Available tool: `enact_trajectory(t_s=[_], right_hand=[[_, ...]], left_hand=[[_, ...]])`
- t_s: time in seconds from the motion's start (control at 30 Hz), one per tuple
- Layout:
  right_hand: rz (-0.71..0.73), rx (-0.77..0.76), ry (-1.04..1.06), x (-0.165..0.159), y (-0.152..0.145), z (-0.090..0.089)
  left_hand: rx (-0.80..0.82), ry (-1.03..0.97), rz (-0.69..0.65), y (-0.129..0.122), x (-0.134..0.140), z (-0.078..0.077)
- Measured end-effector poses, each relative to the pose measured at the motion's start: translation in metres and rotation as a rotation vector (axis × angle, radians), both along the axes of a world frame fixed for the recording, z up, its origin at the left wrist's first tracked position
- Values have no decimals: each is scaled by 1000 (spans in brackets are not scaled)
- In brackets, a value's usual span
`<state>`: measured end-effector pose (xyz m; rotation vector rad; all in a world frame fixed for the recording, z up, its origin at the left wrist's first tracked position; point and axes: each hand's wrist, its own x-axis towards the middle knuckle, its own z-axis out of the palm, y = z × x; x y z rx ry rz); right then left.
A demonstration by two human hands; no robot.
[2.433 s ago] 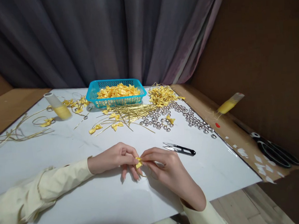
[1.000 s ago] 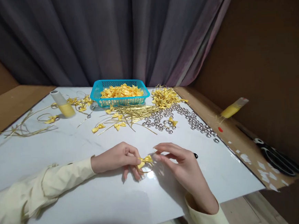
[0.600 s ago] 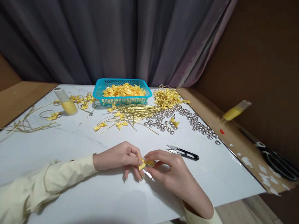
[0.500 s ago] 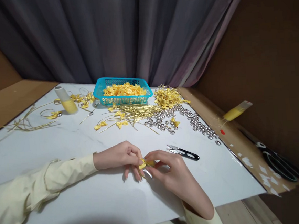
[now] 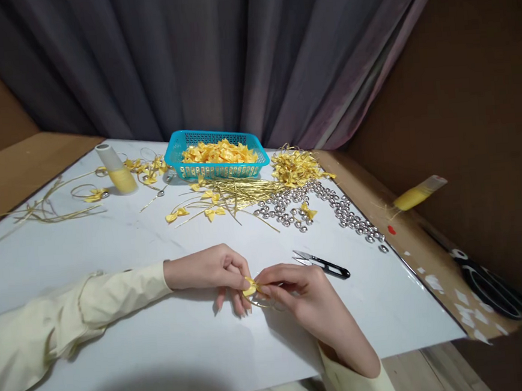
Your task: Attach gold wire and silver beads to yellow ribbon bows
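Over the near part of the white tabletop point(image 5: 186, 340), my left hand point(image 5: 217, 270) pinches a small yellow ribbon bow point(image 5: 251, 287) between thumb and finger. Its other fingers hang below, curled loosely. My right hand point(image 5: 297, 286) is closed close against the bow's right side, its thumb and fingertips pinched on thin gold cord point(image 5: 261, 304). That cord curves in a loop beneath the bow. The knot at the bow's middle is hidden by the fingertips. Just beyond my right hand lie black-handled thread snips point(image 5: 332, 268), blades apart.
A turquoise basket point(image 5: 217, 170) of yellow bows stands at the back. In front of it lie gold cord lengths point(image 5: 245, 192), silver beads point(image 5: 280, 209) and a pile of corded bows point(image 5: 297, 167). Yellow glue bottles point(image 5: 121, 177) stand either side; large scissors point(image 5: 489, 286) lie right.
My right fingers have shifted slightly at the bow, and the cord loop below now shows more plainly. The bright strip seen under the right fingertips is gone from sight. The view has tilted a little.
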<state>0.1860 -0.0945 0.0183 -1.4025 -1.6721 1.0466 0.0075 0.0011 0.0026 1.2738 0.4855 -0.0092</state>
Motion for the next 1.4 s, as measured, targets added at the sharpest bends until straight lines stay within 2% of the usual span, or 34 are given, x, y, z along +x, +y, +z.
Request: enact_trajectory(t_s=[0.2, 0.4, 0.57, 0.83, 1.03, 1.4], right_hand=[[25, 5, -104, -1, -3, 0], [61, -6, -281, -2, -4, 9], [99, -41, -263, 0, -2, 10], [70, -68, -143, 2, 2, 5], [55, -104, -155, 1, 4, 7], [127, 9, -146, 2, 2, 8]], left_hand=[[3, 8, -5, 0, 0, 0], [-3, 23, -6, 0, 0, 2], [-3, 25, -11, 0, 0, 3], [13, 28, -12, -1, -1, 1], [14, 22, -21, 0, 0, 1], [3, 34, -22, 0, -1, 0]])
